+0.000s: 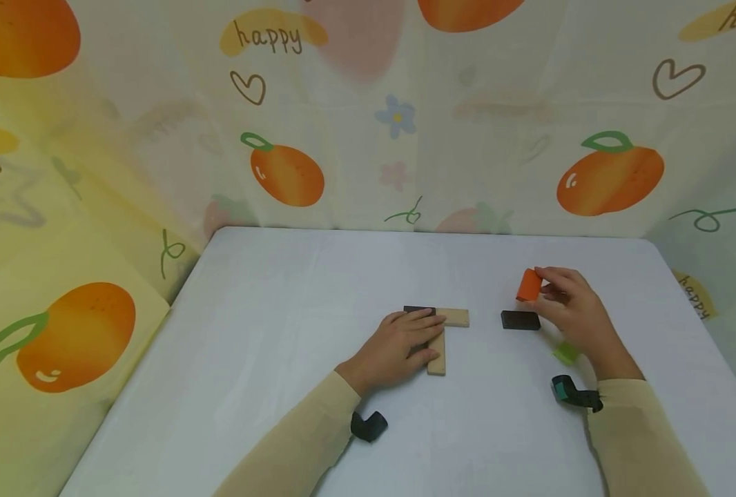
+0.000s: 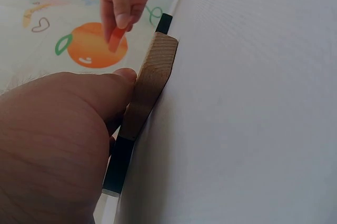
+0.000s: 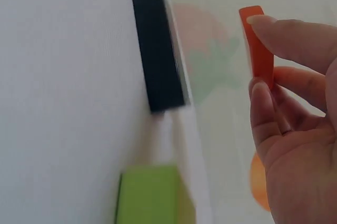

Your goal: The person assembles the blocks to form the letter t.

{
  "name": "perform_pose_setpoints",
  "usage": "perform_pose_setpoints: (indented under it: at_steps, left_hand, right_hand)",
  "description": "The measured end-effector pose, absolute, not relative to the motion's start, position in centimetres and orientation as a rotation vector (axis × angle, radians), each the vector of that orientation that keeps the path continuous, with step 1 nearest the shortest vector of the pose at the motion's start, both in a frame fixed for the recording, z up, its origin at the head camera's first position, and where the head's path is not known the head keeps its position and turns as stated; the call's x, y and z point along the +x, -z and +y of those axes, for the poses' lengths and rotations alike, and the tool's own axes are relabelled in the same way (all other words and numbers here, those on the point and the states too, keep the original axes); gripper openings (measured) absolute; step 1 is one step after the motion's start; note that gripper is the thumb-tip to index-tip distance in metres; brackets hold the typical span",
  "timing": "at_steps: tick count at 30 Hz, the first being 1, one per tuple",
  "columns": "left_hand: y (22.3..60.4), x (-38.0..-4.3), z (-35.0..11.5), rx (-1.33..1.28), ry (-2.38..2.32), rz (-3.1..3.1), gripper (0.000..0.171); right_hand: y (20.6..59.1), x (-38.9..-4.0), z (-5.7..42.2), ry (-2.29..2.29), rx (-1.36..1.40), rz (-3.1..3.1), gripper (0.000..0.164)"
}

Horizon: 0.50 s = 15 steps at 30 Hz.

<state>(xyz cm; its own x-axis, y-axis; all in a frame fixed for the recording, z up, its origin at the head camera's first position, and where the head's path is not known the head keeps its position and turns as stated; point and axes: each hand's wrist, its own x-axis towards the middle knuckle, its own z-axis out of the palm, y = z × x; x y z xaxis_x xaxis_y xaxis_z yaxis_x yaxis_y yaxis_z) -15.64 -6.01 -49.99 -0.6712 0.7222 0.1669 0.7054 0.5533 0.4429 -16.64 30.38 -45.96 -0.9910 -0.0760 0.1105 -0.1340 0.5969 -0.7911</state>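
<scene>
Both the left hand (image 1: 399,348) and right hand (image 1: 569,304) are bare, below them a plain beige left sleeve (image 1: 296,445) and matching right sleeve (image 1: 641,442). A bent black wrist piece (image 1: 370,427) sits at five o'clock from the left cuff (image 1: 347,391); its twin (image 1: 582,398) (teal patch (image 1: 562,392) at its nine o'clock end), perhaps matte, at eight from the right

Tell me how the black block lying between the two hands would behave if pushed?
The black block looks stiff, with straight edges and flat faces. Lying flat on the smooth-looking white table, it would probably slide rather than roll or tip. It may be light: the right hand pinches a similar-looking orange block by its fingertips.
</scene>
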Motion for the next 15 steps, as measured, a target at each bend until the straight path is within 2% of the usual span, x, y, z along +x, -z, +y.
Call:
perform_pose_setpoints:
  at_steps: [15]
  left_hand:
    - [50.0, -15.6, -6.0, 1.250, -0.728, 2.747, 0.054]
  right_hand:
    - [45.2, -17.1, 25.1, -1.409, 0.458, -2.655, 0.061]
